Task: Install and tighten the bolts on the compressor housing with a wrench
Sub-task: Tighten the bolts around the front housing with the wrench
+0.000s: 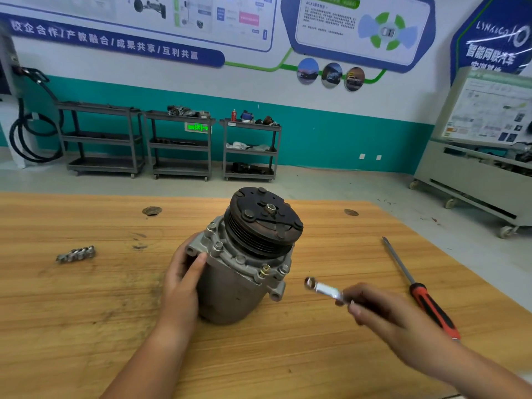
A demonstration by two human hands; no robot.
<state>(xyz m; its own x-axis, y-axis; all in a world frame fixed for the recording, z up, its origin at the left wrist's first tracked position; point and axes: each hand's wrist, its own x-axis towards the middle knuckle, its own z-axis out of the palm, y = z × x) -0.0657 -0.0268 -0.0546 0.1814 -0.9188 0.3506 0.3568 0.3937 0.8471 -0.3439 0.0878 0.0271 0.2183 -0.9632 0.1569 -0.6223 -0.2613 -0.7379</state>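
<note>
A grey compressor housing [230, 286] with a black pulley [263, 218] on top stands tilted on the wooden table [72, 306]. Several bolts [264, 270] sit around its flange. My left hand [181, 279] grips the housing's left side, thumb on the flange ear. My right hand [383, 311] pinches a silver wrench [324, 289] by its handle. The wrench's ring end hangs just right of the flange, apart from the bolts.
A red-handled screwdriver [414, 286] lies on the table at the right. A row of metal sockets [76, 253] lies at the left. Two holes [152, 210] mark the table's far part. Grey carts [178, 145] stand by the far wall.
</note>
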